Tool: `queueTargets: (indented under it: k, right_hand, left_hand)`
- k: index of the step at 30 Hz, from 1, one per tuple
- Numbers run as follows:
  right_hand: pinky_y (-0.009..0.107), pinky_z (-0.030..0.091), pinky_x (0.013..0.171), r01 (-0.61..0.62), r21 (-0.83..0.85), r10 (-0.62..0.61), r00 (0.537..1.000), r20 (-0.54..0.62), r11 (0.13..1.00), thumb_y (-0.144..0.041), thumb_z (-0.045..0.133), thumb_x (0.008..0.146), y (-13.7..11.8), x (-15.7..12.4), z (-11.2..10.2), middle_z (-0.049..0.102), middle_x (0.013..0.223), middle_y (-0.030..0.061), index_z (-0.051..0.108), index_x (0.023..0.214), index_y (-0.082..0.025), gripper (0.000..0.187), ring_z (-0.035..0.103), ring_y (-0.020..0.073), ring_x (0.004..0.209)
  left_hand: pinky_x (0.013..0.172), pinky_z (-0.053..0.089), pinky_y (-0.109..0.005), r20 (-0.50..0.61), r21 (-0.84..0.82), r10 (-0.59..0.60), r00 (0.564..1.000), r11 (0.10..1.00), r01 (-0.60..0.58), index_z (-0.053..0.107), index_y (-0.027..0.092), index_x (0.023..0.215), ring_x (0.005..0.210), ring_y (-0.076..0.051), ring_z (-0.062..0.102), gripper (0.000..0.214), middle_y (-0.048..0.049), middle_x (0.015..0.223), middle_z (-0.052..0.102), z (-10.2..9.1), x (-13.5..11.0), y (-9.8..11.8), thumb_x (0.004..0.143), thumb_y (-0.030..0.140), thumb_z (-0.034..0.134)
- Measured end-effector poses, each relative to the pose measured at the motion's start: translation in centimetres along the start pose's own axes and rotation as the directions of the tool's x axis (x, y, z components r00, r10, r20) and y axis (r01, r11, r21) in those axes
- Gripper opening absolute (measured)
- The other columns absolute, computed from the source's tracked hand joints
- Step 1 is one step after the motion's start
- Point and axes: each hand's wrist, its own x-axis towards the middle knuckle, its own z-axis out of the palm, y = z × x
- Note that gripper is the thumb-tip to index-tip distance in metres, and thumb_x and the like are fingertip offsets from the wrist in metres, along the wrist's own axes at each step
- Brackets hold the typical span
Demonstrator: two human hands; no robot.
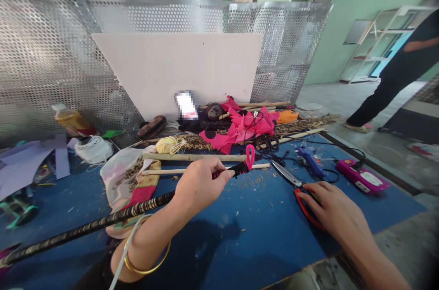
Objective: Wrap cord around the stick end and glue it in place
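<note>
My left hand (pixel 199 185) is closed around a long stick (pixel 92 226) wrapped in black and pale bands. The stick slants from the lower left up to the middle of the table. Beyond my fingers, its tip is wound in black with pink strands and carries a pink loop (pixel 250 156). On the right, my right hand (pixel 338 207) has its fingers over the red handles of a pair of scissors (pixel 288 173), which point away with the blades near the table top. My palm hides part of the handles.
Bare sticks (pixel 206 157) lie behind my left hand, beside a fabric bag (pixel 147 189). Pink cloth (pixel 250 125) and yellow yarn (pixel 169 145) are farther back. A blue glue gun (pixel 310 160) and purple power strip (pixel 363 178) sit right. A person (pixel 404 66) stands beyond the table (pixel 260 235).
</note>
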Motion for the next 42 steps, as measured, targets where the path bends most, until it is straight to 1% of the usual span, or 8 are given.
queueTargets:
  k: [5,10,12,18,23,31,34,42]
  right_hand:
    - [0.034,0.048,0.065,-0.178,-0.141,0.153,0.973,-0.172,0.974,-0.046,0.042,0.093,0.2,3.4,-1.3,0.065,0.104,0.0122,0.063,0.108,-0.015,0.041,0.064,0.026,0.086]
    - [0.036,0.044,0.058,-0.163,-0.312,0.166,0.986,-0.016,0.936,-0.039,0.045,0.092,0.8,6.7,-1.8,0.066,0.088,0.0173,0.063,0.1,-0.008,0.037,0.064,0.0299,0.075]
    - [0.036,0.043,0.056,-0.131,-0.303,0.138,0.99,-0.001,0.944,-0.038,0.044,0.091,0.5,6.3,-1.8,0.066,0.086,0.0164,0.064,0.095,-0.011,0.034,0.064,0.0298,0.073]
    - [0.035,0.045,0.064,-0.081,-0.164,0.055,0.986,-0.158,0.983,-0.044,0.042,0.092,-0.6,2.7,-1.8,0.068,0.097,0.0107,0.064,0.098,-0.018,0.035,0.063,0.0254,0.072]
    - [0.033,0.043,0.064,-0.224,-0.167,0.191,0.962,-0.194,0.96,-0.045,0.04,0.093,0.6,3.6,-1.6,0.068,0.099,0.0123,0.063,0.104,-0.016,0.039,0.063,0.0266,0.081]
    - [0.037,0.043,0.061,-0.293,-0.247,0.32,0.944,0.078,0.924,-0.039,0.048,0.085,2.5,9.6,-0.1,0.069,0.084,0.0211,0.061,0.099,-0.007,0.038,0.066,0.0341,0.078]
    - [0.037,0.041,0.058,-0.284,-0.236,0.317,0.941,0.115,0.929,-0.036,0.052,0.081,2.8,10.1,0.2,0.068,0.075,0.0236,0.061,0.092,-0.005,0.034,0.067,0.0358,0.073]
    - [0.037,0.038,0.059,-0.24,-0.13,0.251,0.965,0.078,0.962,-0.028,0.038,0.086,3.3,8.9,-0.3,0.067,0.092,0.0277,0.05,0.118,-0.002,0.043,0.067,0.0344,0.08]
  left_hand:
    - [0.052,0.032,-0.026,0.001,0.007,0.022,1.0,1.0,-0.022,0.061,0.02,0.068,0.055,-0.014,0.051,0.026,0.0004,0.059,0.061,0.3,-0.2,0.0,0.081,0.042,0.055]
    - [0.049,0.032,-0.024,-0.013,-0.029,0.059,0.998,0.998,-0.06,0.061,0.02,0.068,0.052,-0.012,0.05,0.025,0.0003,0.059,0.062,0.2,-0.6,0.2,0.082,0.04,0.055]
    - [0.048,0.032,-0.024,-0.011,-0.052,0.058,0.998,0.997,-0.058,0.06,0.019,0.066,0.05,-0.012,0.049,0.026,0.0004,0.058,0.061,0.3,-0.5,0.1,0.082,0.04,0.055]
    - [0.05,0.033,-0.024,0.036,-0.072,0.015,0.999,0.997,-0.013,0.058,0.02,0.066,0.053,-0.013,0.051,0.028,0.0009,0.058,0.061,0.4,-0.1,-0.2,0.082,0.042,0.054]
    - [0.053,0.033,-0.026,0.038,-0.009,0.025,0.999,1.0,-0.025,0.059,0.02,0.068,0.054,-0.014,0.051,0.027,0.0012,0.059,0.061,0.4,0.0,-0.2,0.083,0.042,0.053]
    - [0.052,0.032,-0.025,0.05,0.001,0.032,0.998,0.999,-0.032,0.06,0.02,0.068,0.055,-0.014,0.052,0.025,0.0013,0.059,0.061,0.8,-0.2,0.1,0.082,0.04,0.054]
    - [0.05,0.031,-0.025,0.049,-0.029,0.059,0.997,0.998,-0.057,0.059,0.02,0.066,0.053,-0.013,0.05,0.028,0.0017,0.056,0.059,0.8,-0.2,0.0,0.083,0.041,0.054]
    - [0.054,0.032,-0.025,0.079,-0.111,0.103,0.992,0.989,-0.094,0.057,0.021,0.072,0.055,-0.012,0.052,0.02,0.0038,0.061,0.062,0.9,0.1,-0.4,0.084,0.036,0.056]
